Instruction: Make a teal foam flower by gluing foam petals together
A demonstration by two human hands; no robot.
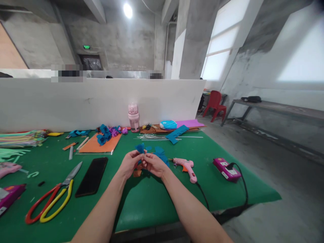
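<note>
My left hand (129,162) and my right hand (154,164) meet above the green table cover (152,199), fingers pinched together on a blue felt piece (141,148). More blue felt (162,154) trails off behind my right hand. A small orange scrap (137,173) lies just under my hands. To the right of my right hand a pink glue gun (186,166) rests on the cover.
A black phone (92,176) and red-and-yellow scissors (54,197) lie to the left. Finished blue and purple felt flowers (106,133) sit on an orange sheet (98,144). A pink bottle (133,116) stands by the white partition (76,101). A pink power strip (226,169) lies right.
</note>
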